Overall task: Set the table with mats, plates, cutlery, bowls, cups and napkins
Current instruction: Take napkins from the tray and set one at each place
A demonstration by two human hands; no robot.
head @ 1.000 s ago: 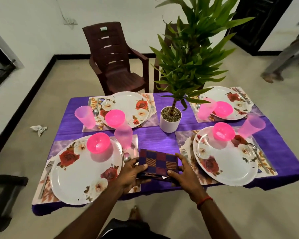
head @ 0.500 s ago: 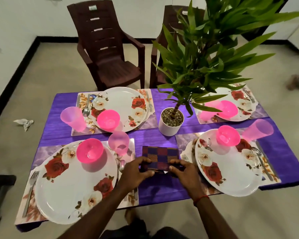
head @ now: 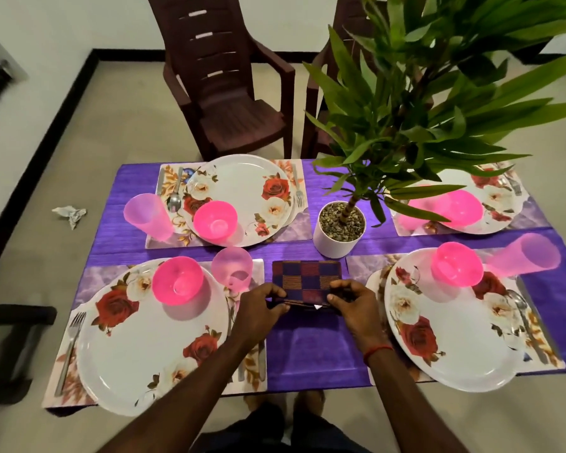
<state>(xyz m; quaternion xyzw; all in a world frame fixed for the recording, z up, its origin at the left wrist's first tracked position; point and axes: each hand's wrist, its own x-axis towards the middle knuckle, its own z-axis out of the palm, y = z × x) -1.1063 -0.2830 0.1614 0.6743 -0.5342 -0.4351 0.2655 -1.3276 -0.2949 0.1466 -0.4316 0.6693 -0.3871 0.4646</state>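
Bowls (head: 214, 220) four, cups (head: 147, 215) four, mats (head: 89, 279) four, plates (head: 138, 348) at least four; my left hand (head: 258, 308) and right hand (head: 356, 305) pinch checked napkins (head: 307, 279); potted plant (head: 339, 243) covers far-right setting.

Leaves (head: 406, 132) partly hide the far-right plate (head: 500, 204); left hand (head: 258, 308) and right hand (head: 356, 308) cover the napkin stack (head: 307, 279) along its near edge.
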